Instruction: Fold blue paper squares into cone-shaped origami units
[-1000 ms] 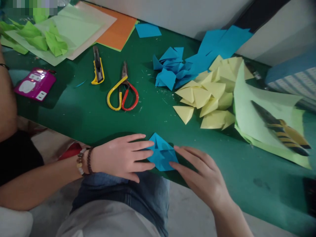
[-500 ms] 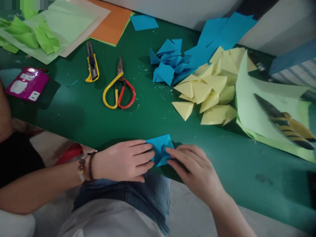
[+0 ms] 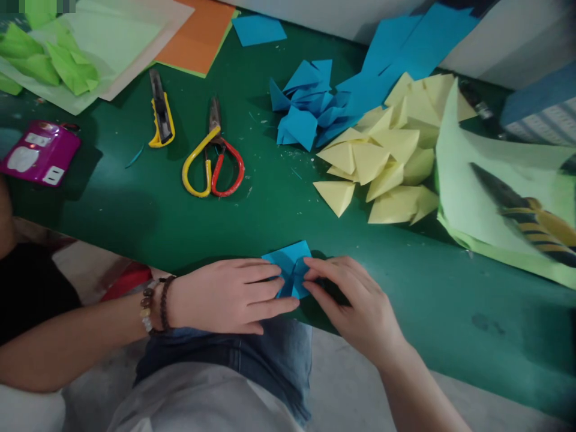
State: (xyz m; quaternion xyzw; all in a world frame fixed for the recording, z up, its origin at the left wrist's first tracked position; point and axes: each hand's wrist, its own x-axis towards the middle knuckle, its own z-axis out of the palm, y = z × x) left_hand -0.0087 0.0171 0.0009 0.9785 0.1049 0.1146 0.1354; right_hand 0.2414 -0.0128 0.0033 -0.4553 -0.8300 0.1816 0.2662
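A small blue sheet of folding paper (image 3: 288, 255) lies near the front edge of the green table, with creased flaps on its upper side. My left hand (image 3: 238, 294) rests flat over its left part, fingers stretched out and covering that side. My right hand (image 3: 351, 300) pinches the paper's right flap between thumb and forefinger. Beyond them lie a heap of folded blue paper pieces (image 3: 310, 108) and a pile of folded pale yellow pieces (image 3: 382, 153).
Scissors (image 3: 213, 159) with yellow and red handles and a yellow box cutter (image 3: 162, 114) lie at centre left. A purple device (image 3: 40, 153) sits farther left. Pliers (image 3: 531, 210) rest on light green paper (image 3: 459, 198) at right. Another person's arm (image 3: 4, 216) shows at the left edge.
My right thumb and forefinger have shifted on the paper's right flap. A finger of my left hand has stretched farther right along the paper's near edge. The view has shifted slightly.
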